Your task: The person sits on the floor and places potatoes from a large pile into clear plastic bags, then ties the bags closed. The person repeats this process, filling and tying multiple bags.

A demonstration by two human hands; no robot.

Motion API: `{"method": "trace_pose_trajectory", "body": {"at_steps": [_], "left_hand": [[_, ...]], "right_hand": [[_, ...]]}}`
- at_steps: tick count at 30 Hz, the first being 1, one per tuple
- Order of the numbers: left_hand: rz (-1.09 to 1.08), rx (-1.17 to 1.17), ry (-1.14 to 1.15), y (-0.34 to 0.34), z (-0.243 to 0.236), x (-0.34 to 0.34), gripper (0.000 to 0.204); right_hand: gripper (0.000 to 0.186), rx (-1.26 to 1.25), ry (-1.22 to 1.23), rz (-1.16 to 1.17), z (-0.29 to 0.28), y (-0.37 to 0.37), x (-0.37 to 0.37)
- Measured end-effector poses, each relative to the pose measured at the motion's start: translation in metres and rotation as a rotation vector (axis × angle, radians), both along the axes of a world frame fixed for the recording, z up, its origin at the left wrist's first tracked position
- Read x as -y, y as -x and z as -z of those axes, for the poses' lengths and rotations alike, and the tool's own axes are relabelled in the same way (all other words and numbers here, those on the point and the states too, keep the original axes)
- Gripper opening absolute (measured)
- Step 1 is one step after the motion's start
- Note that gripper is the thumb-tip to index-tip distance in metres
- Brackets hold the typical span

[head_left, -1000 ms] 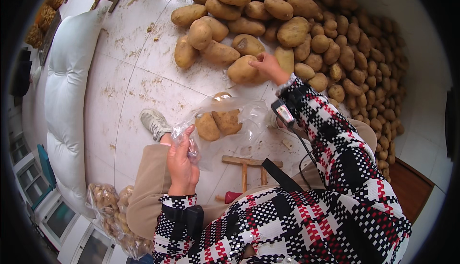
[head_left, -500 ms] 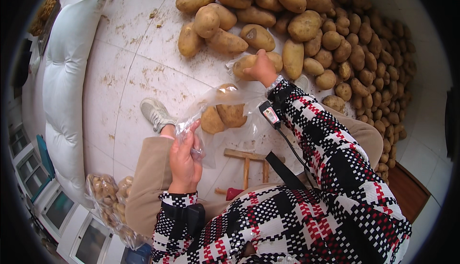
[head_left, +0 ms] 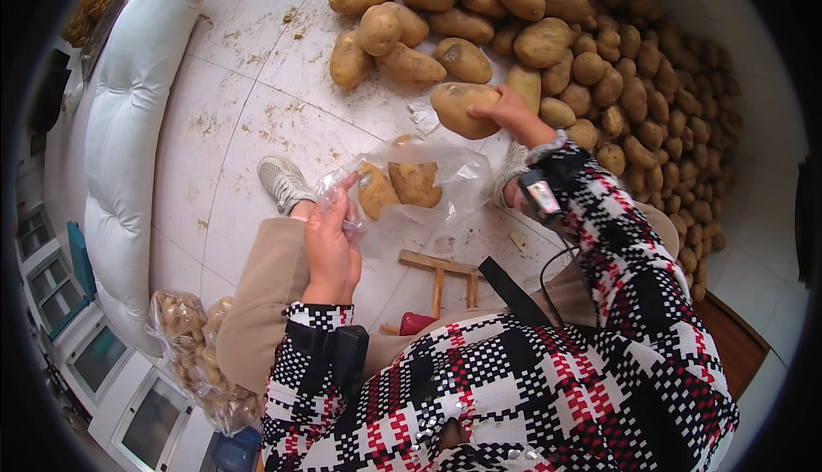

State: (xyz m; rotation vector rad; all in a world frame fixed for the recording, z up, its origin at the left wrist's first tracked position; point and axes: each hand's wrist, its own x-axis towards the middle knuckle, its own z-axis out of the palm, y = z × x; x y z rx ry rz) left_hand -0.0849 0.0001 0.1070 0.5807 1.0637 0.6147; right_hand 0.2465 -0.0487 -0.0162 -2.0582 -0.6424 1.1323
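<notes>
A large oblong potato (head_left: 462,109) is held up off the floor in my right hand (head_left: 514,116), its fingers wrapped round the right end. My left hand (head_left: 334,241) pinches the left edge of a clear plastic bag (head_left: 467,168). Inside the bag lie several potatoes (head_left: 414,182), seen through its open mouth and film. The bag hangs between my knees, to the lower left of the held potato.
Loose large potatoes (head_left: 411,65) lie on the tiled floor ahead, beside a tall heap of smaller ones (head_left: 638,95) at the right. Filled potato bags (head_left: 193,343) stand at the lower left, near a long white cushion (head_left: 128,146). A wooden stool frame (head_left: 438,288) is between my legs.
My right hand has lifted the large potato off the floor and moved slightly right with it. My left hand keeps its hold on the bag, whose right side has dropped open.
</notes>
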Motion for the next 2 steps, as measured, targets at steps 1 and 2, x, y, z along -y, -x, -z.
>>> {"method": "trace_pose_trajectory", "body": {"at_steps": [1, 2], "left_hand": [[0.004, 0.004, 0.001, 0.002, 0.001, 0.0, 0.032], [0.007, 0.022, -0.014, 0.004, 0.002, 0.0, 0.03]], "right_hand": [[0.062, -0.16, -0.053, -0.02, -0.016, -0.007, 0.004], [0.064, -0.316, -0.093, -0.037, -0.032, -0.013, 0.009]]}}
